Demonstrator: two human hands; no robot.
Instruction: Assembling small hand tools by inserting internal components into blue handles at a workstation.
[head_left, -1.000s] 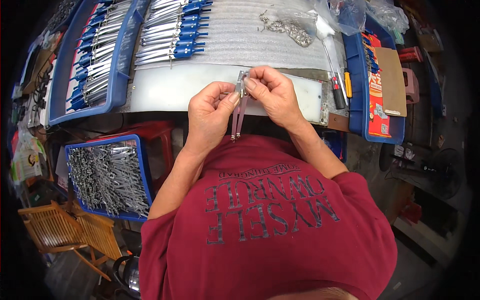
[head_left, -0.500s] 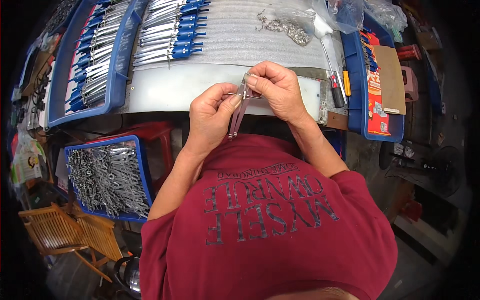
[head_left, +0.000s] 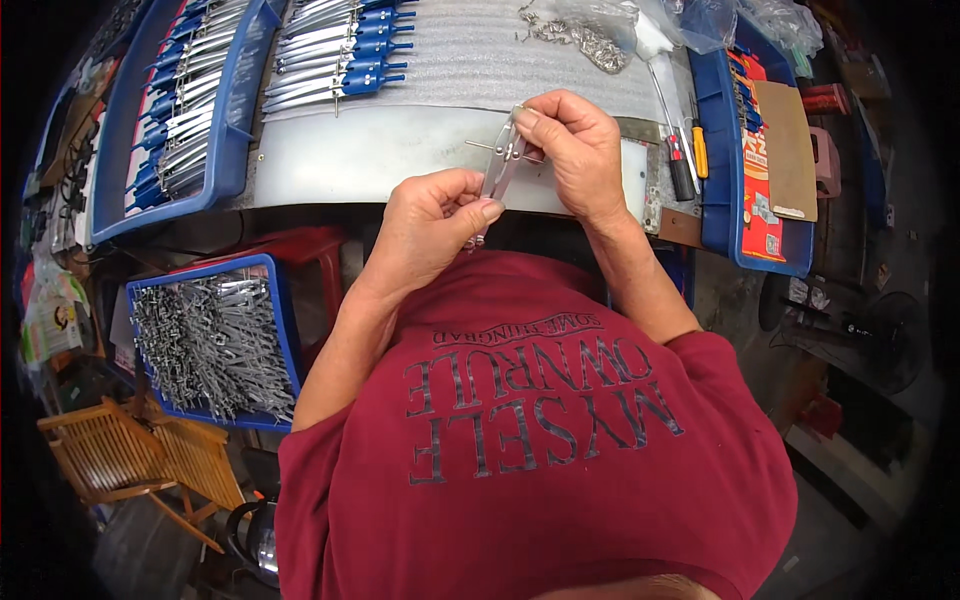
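Over the front edge of the white work board (head_left: 330,165), both my hands are on what looks like a metal drawing compass (head_left: 499,172), with narrow grey legs and a thin rod crossing them. My left hand (head_left: 425,220) pinches its legs low down between thumb and fingers. At its upper end, my right hand (head_left: 580,150) grips with thumb and forefinger curled around the tip. The fingers hide part of the joint. Farther back on the left lies a row of blue-headed compasses (head_left: 330,82) with silver legs.
A blue tray (head_left: 238,130) of more blue-headed pieces stands left. Below it, a blue bin (head_left: 283,330) holds grey metal parts. Small metal pieces (head_left: 600,48) lie at the back, with screwdrivers (head_left: 683,165) at right beside another blue tray (head_left: 715,190). A wooden chair (head_left: 105,450) stands lower left.
The compass has risen slightly and turned, its upper end moving right. My right hand has shifted up and right with it; my left thumb now lies lower on the legs.
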